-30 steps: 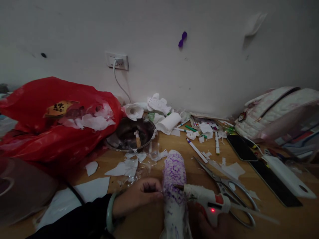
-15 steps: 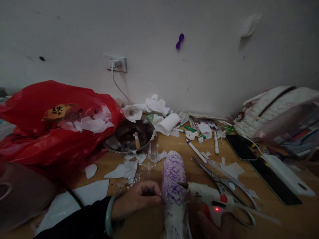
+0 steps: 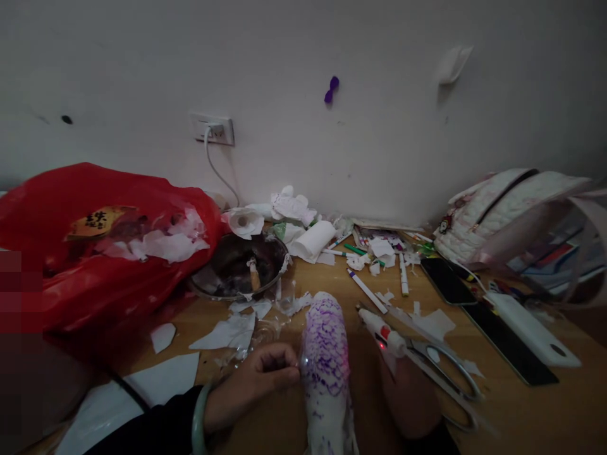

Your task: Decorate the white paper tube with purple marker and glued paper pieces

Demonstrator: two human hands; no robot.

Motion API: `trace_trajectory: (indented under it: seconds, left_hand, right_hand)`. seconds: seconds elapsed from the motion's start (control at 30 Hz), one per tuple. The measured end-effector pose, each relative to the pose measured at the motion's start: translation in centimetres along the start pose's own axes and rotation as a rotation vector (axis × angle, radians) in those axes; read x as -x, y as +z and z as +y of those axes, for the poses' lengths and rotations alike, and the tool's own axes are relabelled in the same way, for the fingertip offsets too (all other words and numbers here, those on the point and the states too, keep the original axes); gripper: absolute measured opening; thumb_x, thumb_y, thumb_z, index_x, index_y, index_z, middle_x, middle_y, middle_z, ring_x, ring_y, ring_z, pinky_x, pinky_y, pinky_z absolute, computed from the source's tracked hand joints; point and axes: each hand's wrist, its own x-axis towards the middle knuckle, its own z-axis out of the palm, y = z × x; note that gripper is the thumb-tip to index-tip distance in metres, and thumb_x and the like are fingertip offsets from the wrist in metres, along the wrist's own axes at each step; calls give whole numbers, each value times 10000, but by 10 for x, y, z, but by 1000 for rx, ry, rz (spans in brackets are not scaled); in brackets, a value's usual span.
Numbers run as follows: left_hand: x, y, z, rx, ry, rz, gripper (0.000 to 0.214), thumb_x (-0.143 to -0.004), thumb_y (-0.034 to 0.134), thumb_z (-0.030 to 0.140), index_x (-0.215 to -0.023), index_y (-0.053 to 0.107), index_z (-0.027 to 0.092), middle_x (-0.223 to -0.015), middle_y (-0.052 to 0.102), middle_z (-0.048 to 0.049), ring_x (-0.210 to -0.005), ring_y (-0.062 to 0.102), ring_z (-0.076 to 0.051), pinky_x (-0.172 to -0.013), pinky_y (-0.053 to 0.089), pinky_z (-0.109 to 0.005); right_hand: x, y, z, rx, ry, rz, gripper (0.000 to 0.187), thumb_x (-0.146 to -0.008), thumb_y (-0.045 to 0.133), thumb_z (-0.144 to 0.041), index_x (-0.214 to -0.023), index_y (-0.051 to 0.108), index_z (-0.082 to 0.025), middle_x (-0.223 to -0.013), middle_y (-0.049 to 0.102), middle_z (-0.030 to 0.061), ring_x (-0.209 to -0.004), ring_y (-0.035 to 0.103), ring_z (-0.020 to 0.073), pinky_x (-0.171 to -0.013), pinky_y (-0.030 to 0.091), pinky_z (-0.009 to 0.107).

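Observation:
A long white paper-covered form (image 3: 325,354) with purple scale-like marks stands in front of me, its rounded end pointing away. At its left side is my left hand (image 3: 265,376), thumb and fingers pinched together beside a shiny clear patch; whatever they pinch is too small to make out. My right hand (image 3: 410,395) grips a white hot glue gun (image 3: 391,341) with a red part and a lit red light. The gun's nozzle points up and left, apart from the form. Metal scissors (image 3: 462,379) lie partly behind the gun and my right hand.
A red plastic bag (image 3: 142,189) and a dark pan (image 3: 222,291) occupy the left. Markers (image 3: 367,291), paper scraps (image 3: 227,332) and a paper roll (image 3: 313,240) litter the table. Phones (image 3: 448,281), a white power bank (image 3: 533,328) and a quilted backpack (image 3: 502,215) are at right.
The glue gun has moved right, away from the paper-covered form, and turned to point up and left. My left hand keeps its pinch beside the form. The view has shifted slightly.

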Motion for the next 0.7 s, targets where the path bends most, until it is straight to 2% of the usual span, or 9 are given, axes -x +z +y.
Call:
trace_trajectory:
  seconds: [0.07,0.2,0.3,0.37,0.47,0.5,0.57,0.63,0.7]
  left_hand:
    - [0,1,1,17,-2,-2,418,-605,717,538,-650,517,174,-579,459,62,-531,389,-80,-528,291,-215]
    - [1,2,3,18,0,7,425,-594,726,537,-628,511,171,-560,443,65,-530,372,-80,-525,289,-213]
    - [2,2,3,14,-15,24,431,-588,726,543,-635,515,170,-570,453,63,-537,368,-81,-524,287,-210]
    - [2,1,2,5,-25,31,421,-600,721,537,-639,521,168,-579,464,59,-549,374,-85,-528,285,-208]
    - [1,-1,-1,-13,-12,36,399,-621,713,524,-637,533,169,-575,463,57,-554,370,-91,-536,284,-211]
    - [1,-1,-2,-15,-4,37,401,-620,711,530,-637,537,169,-568,458,59,-546,365,-91,-536,284,-213]
    - [0,-1,-4,-16,8,40,415,-608,709,549,-633,540,171,-555,450,60,-533,357,-92,-535,284,-217]
    - [-1,-1,-4,-18,8,46,424,-595,712,558,-629,540,172,-552,449,59,-531,355,-94,-533,282,-219]
    - [-1,0,-4,-13,5,62,413,-595,719,545,-629,540,174,-567,462,53,-546,365,-99,-537,284,-220]
  right_hand:
    - [3,2,0,38,-16,26,451,-815,378,-436,-1044,616,-129,-1026,656,174,-1036,570,342,-914,407,475]
    - [13,-7,3,1,-30,-80,471,-810,384,-517,-1017,605,-156,-991,661,140,-1051,560,311,-907,429,449]
    - [20,-22,11,-82,16,-180,515,-807,368,-549,-1027,597,-143,-1056,647,153,-1065,556,301,-924,427,442]
    - [21,-39,25,-160,39,-217,506,-800,372,-536,-1046,604,-159,-1126,635,124,-1076,560,273,-941,428,408]
    - [8,-71,68,-173,149,-214,500,-787,312,-549,-898,670,-218,-1055,682,69,-1062,581,252,-947,434,363]
    - [-1,-83,87,-119,197,-209,526,-777,287,-544,-904,668,-204,-1036,688,84,-1036,595,259,-916,457,360]
    - [-26,-101,126,80,326,-58,566,-676,322,-523,-942,637,-135,-1014,680,153,-929,634,300,-821,504,385]
    - [-53,-108,161,166,387,5,563,-637,314,-442,-949,613,-81,-1023,657,218,-922,626,350,-808,492,448]
    - [-78,-106,184,212,392,14,497,-640,316,-403,-893,609,-92,-1018,654,227,-944,618,352,-818,486,445]
